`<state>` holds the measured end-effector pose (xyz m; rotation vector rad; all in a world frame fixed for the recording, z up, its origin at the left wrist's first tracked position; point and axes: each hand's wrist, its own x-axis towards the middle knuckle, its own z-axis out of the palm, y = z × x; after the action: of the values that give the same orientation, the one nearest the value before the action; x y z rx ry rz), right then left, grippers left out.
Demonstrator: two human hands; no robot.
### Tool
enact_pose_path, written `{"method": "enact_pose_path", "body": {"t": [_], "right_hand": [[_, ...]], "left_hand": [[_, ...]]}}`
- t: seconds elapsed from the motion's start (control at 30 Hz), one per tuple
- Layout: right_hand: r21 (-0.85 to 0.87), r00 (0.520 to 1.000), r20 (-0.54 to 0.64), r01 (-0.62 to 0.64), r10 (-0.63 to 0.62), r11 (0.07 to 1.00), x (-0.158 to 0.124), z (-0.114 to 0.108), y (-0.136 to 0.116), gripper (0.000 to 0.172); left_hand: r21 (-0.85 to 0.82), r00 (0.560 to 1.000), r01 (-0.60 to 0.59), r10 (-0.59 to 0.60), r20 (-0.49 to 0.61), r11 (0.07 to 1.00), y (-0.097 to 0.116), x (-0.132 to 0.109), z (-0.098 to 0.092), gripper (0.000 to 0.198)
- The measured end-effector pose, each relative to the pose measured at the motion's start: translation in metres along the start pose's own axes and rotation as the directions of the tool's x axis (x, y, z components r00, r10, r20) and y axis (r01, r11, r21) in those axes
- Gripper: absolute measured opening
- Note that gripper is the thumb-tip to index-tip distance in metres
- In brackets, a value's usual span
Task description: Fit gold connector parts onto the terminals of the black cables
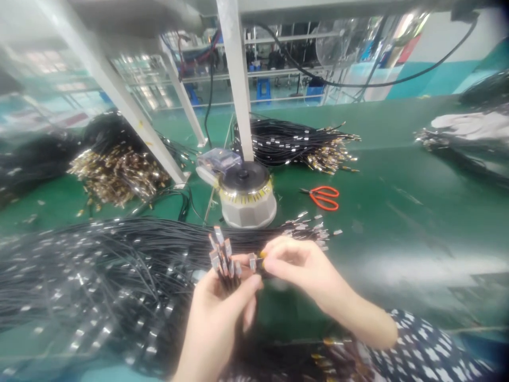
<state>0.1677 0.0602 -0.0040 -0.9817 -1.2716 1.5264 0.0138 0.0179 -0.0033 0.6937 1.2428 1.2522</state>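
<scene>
My left hand [222, 307] is closed around a bunch of black cables, whose silvery flat connector ends [225, 257] stick up above the fingers. One more connector [253, 262] points sideways between the two hands. Just right of it, my right hand [302, 262] pinches a small yellow-tipped piece [263, 254] between thumb and forefinger. A wide spread of black cables [131, 265] lies behind and left of my left hand, with its silvery ends [314, 231] beyond my right hand.
A round white device with a dark top [248, 199] stands behind the hands. Orange-handled scissors [324, 198] lie to its right. Cable bundles [286, 140] rest at the back and left [119, 175]. White posts [236, 79] rise from the green table [377, 196]; a white glove [473, 124] lies at right.
</scene>
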Motion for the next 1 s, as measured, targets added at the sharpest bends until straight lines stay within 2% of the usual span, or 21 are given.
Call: {"method": "enact_pose_path", "body": {"t": [0.23,1.0], "right_hand": [[0.005,1.000,0.019,0.012,-0.012,1.000,-0.0004,0.0029,0.0003,0.009],[-0.053,0.999,-0.009,0.031,-0.032,0.998,-0.0014,0.0103,-0.0006,0.014]], "left_hand": [[0.011,0.997,-0.012,0.012,0.070,1.000,-0.0009,0.0005,-0.0021,0.024],[0.035,0.995,-0.032,0.028,0.101,0.999,0.0016,-0.0033,-0.0033,0.020]]}}
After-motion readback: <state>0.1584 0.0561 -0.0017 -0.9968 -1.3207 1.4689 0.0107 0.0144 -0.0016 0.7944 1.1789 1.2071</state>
